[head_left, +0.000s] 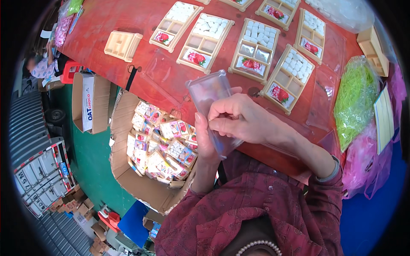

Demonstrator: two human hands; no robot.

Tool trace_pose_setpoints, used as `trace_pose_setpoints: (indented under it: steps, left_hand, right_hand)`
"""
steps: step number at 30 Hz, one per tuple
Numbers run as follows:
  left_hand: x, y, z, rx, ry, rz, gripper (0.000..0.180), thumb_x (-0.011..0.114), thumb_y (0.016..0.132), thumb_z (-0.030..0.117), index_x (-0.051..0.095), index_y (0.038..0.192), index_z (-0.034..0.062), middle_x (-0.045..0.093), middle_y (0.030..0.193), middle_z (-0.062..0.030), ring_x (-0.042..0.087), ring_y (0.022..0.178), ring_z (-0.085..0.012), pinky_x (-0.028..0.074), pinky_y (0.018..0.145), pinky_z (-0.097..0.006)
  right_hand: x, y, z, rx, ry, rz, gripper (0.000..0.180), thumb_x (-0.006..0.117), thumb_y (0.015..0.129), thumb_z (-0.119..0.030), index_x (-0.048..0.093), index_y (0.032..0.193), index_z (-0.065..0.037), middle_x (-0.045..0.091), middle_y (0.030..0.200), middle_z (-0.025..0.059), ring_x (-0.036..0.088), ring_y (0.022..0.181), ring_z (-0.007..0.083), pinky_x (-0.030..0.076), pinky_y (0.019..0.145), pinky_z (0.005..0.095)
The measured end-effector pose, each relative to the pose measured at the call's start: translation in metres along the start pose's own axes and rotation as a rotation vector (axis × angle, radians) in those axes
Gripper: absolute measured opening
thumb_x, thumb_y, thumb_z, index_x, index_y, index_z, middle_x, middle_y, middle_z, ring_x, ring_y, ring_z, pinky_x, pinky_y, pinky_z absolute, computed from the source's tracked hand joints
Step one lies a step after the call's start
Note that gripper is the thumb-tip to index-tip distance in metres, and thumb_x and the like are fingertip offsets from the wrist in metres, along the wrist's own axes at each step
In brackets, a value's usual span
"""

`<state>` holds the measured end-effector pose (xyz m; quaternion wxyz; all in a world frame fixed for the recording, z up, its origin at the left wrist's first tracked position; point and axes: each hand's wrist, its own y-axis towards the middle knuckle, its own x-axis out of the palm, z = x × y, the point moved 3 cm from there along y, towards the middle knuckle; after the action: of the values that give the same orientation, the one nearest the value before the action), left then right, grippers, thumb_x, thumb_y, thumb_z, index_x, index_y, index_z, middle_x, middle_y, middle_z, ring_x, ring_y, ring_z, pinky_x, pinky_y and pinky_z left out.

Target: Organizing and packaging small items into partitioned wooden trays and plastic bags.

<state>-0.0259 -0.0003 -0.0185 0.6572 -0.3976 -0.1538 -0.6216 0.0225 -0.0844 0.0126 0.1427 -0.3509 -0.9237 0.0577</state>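
Far half of red table (115, 17) is packed: five cream compartment trays (206, 42) side by side, small gaps between them. Empty tray (122, 44) sits apart at left, bare red around it. Near strip has flat clear lids (164, 79), low enough to pass over. Right edge blocked by green shred bag (356, 96). Left below table: open carton of packed boxes (160, 143).

clear plastic lid (208, 91), tilted upright, above red table edge
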Motion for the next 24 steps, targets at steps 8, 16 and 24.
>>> trace_pose_setpoints:
  steps: [8, 16, 24]
  left_hand:
    - [0.002, -0.008, 0.031, 0.154, 0.234, 0.061, 0.083, 0.035, 0.085, 0.06, 0.027, 0.134, -0.0062, 0.043, 0.128, -0.0236, 0.049, 0.112, -0.0298, 0.041, 0.094, -0.038]
    - [-0.031, -0.015, 0.059, 0.301, 0.123, 0.146, 0.088, 0.039, 0.082, 0.066, 0.025, 0.138, -0.0005, 0.042, 0.127, -0.0282, 0.051, 0.111, -0.0369, 0.05, 0.083, -0.048]
    - [-0.049, -0.013, 0.09, 0.376, -0.179, 0.184, 0.092, 0.044, 0.08, 0.068, 0.026, 0.137, -0.002, 0.045, 0.122, -0.0315, 0.055, 0.102, -0.0412, 0.052, 0.076, -0.053]
  right_hand:
    - [-0.01, -0.019, -0.039, -0.017, -0.256, 0.117, 0.013, 0.056, 0.083, -0.008, 0.053, 0.076, 0.002, 0.049, 0.061, -0.0005, 0.042, 0.06, 0.0031, 0.034, 0.051, 0.0233]
    - [-0.033, -0.033, -0.062, -0.017, -0.138, 0.216, 0.014, 0.053, 0.087, -0.009, 0.051, 0.078, 0.001, 0.045, 0.065, -0.005, 0.039, 0.064, 0.0008, 0.032, 0.053, 0.0204]
    - [-0.052, 0.058, -0.13, -0.672, -1.315, 0.354, 0.01, 0.054, 0.077, -0.004, 0.045, 0.079, 0.001, 0.05, 0.069, 0.0112, 0.052, 0.065, 0.0259, 0.038, 0.052, 0.0337]
